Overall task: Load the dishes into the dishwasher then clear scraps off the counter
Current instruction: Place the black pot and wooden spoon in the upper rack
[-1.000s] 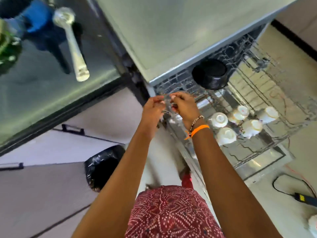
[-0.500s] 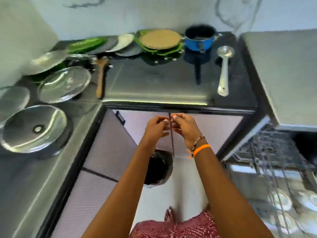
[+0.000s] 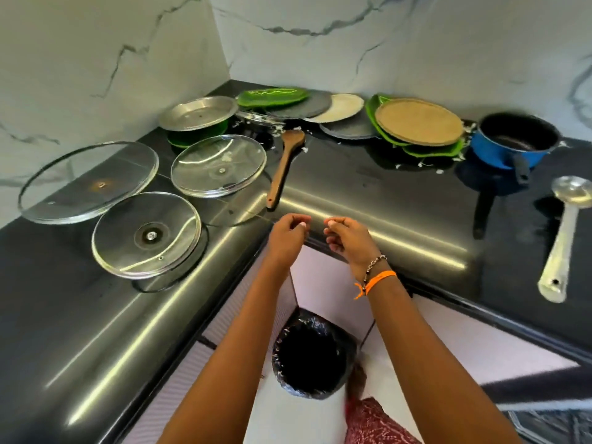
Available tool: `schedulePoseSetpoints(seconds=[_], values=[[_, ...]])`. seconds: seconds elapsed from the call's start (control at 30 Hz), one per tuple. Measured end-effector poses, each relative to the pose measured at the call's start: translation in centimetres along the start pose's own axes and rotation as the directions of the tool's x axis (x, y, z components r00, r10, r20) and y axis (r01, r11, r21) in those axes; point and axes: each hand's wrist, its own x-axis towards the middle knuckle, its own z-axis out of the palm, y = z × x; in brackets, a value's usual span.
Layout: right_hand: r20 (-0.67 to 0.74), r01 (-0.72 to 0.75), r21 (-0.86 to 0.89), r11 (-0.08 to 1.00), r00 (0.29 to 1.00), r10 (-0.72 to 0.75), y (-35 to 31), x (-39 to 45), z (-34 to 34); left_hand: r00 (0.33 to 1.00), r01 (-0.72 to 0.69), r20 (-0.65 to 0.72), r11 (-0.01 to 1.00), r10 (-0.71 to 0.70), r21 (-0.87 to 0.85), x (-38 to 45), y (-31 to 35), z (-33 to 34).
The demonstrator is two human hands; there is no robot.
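The view had swung away from the open dishwasher rack, which filled the picture a second earlier, to the corner worktop (image 3: 368,187), so the person appeared to have turned back for another load, with much still waiting. From the left, three glass lids lay flat on the black surface: a large glass lid (image 3: 88,182) against the wall, a nearer glass lid (image 3: 145,233) in front of it, and a third glass lid (image 3: 219,165) just to their right. Behind them a steel plate (image 3: 198,113) rested on something green. A wooden spoon (image 3: 283,168) lay with its long axis running front to back, bowl toward the wall and handle end pointing at the person. Both hands hung just above the worktop's front edge, close together but apart, where half a second earlier they nearly touched; the left hand (image 3: 286,237) had loosely curled fingers and an empty grip, and the right hand (image 3: 347,240), an orange band on its wrist, was likewise loosely curled around nothing that could be seen. Farther back sat overlapping plates (image 3: 320,105) and a tan plate (image 3: 418,121) on green leaf-shaped ones, with white scraps (image 3: 419,163) scattered nearby. A blue saucepan (image 3: 515,144) pointed its handle toward the person, and a steel ladle (image 3: 565,241) lay lengthwise front to back, bowl away. A lined bin (image 3: 314,357) stood on the floor below.
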Motion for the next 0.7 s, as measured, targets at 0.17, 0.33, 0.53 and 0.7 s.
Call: schedulePoseSetpoints(seconds=[0.17,0.33,0.53,0.7], values=[[0.042,-0.039,-0.046,0.998,0.998,0.041,-2.2,6.2,-0.6,0.970,-0.102,-0.136,0.851,0.199,0.515,7.8,0.2,0.0],[0.064,-0.084,-0.085,0.993,0.994,0.089,-3.9,10.8,-2.5,0.983,-0.001,-0.114,0.635,0.141,0.772,12.8,0.1,0.0],[0.026,-0.077,-0.069,0.995,0.997,0.079,-4.7,12.7,-4.6,0.992,0.070,-0.122,0.698,0.025,0.713,15.0,1.3,1.9],[-0.071,-0.015,-0.117,0.993,0.997,0.007,-5.2,12.3,-6.1,0.985,0.168,-0.101,0.927,-0.143,0.335,13.0,3.7,5.7]])
